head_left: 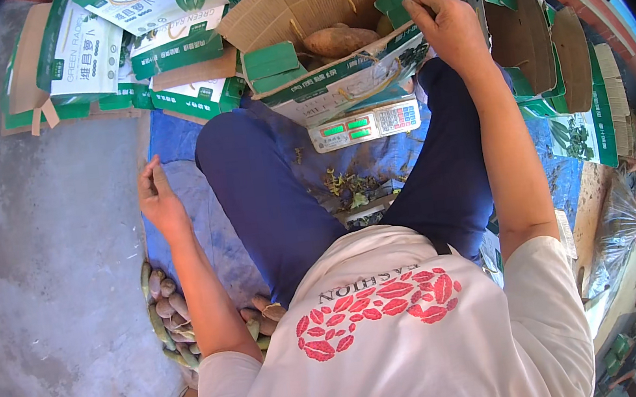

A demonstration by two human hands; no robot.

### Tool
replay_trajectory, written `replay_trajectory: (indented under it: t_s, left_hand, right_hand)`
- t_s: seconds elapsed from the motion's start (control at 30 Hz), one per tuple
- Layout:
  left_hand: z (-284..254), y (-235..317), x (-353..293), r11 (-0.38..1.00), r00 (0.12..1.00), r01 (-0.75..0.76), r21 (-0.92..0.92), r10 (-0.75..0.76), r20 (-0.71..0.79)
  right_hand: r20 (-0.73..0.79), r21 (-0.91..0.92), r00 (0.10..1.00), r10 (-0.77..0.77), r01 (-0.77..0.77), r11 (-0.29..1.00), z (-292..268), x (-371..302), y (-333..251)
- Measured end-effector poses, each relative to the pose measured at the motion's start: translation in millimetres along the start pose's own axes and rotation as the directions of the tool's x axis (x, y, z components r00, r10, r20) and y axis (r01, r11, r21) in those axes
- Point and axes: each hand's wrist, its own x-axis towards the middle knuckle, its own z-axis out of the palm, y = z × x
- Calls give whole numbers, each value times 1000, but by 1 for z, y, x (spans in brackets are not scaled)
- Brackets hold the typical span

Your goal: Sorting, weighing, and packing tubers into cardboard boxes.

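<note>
A: Where is the middle carton (pixel 350 70), and how does it look?

B: It stands in front of the person's knees (pixel 225 142). To its left are other green and white cartons (pixel 177 55), heaped together. The middle one has its top opened: a wide brown flap is raised at the back, with thin cord handles, and a small green flap is at each side. Its front wall is green and white, with printed leaves. Inside lies a big brown sweet potato (pixel 342 40); other tubers beside it are partly hidden.

A: And what is below?

B: A white weighing scale (pixel 365 127), with lit green displays and a keypad at their right. The carton seems to rest on it, but the contact is hidden. Further right are more opened boxes (pixel 572 60).

A: How are the hands, beginning from the left?

B: The left hand (pixel 157 193) is raised near the edge of the blue sheet (pixel 198 189), well apart from the carton. Its fingers are loosely bent, and I see nothing grasped in it. The right arm is stretched forward, and the right hand (pixel 454 23) is at the carton's right corner, with bent fingers. Whether it grasps the rim, I cannot tell.
</note>
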Motion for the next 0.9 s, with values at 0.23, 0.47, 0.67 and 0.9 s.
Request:
replay_trajectory:
  t_s: [0.23, 0.47, 0.67, 0.9]
  left_hand:
    - [-4, 16, -14, 997, 999, -33, 73, 35, -35]
    - [22, 43, -8, 977, 981, -192, 94, 187, 59]
    - [40, 62, -1, 917, 942, -332, 223, 309, 130]
    - [64, 81, 1, 884, 905, -423, 200, 398, 153]
  right_hand:
    - [-155, 331, 980, 124, -66, 941, -17, -4, -8]
    - [-216, 278, 949, 229, -165, 946, -98, -52, 28]
    - [47, -55, 869, 492, -489, 870, -177, -136, 92]
    - [229, -449, 736, 637, -501, 740, -172, -230, 125]
